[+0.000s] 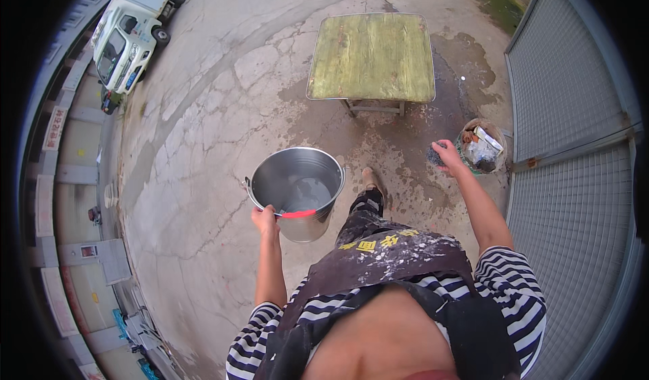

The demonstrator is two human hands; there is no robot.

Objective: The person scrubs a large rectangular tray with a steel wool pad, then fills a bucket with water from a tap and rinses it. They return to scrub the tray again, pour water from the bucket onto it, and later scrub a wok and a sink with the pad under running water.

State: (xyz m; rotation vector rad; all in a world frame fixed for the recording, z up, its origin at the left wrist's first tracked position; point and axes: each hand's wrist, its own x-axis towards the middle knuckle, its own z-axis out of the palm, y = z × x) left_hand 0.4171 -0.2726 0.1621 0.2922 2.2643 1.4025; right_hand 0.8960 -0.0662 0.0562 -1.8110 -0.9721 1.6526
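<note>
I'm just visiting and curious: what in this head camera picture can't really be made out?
- What the right hand grips: a small dark lump, too small and partly covered by the fingers.
- Contents of the waste bin: jumbled, too small.
- Depth of water in the steel bucket held by the left hand: glare hides it.
- Small truck: cut off and bent by the fisheye rim.

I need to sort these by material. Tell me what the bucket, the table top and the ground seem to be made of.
Bucket, carried by the left hand: bare metal, likely steel, judging by its smooth silvery sheen; the red grip looks plastic. Table top: probably painted wood, its yellow-green coat streaked and worn, with a metal-looking rim. Ground: concrete, grey, cracked and stained.
</note>
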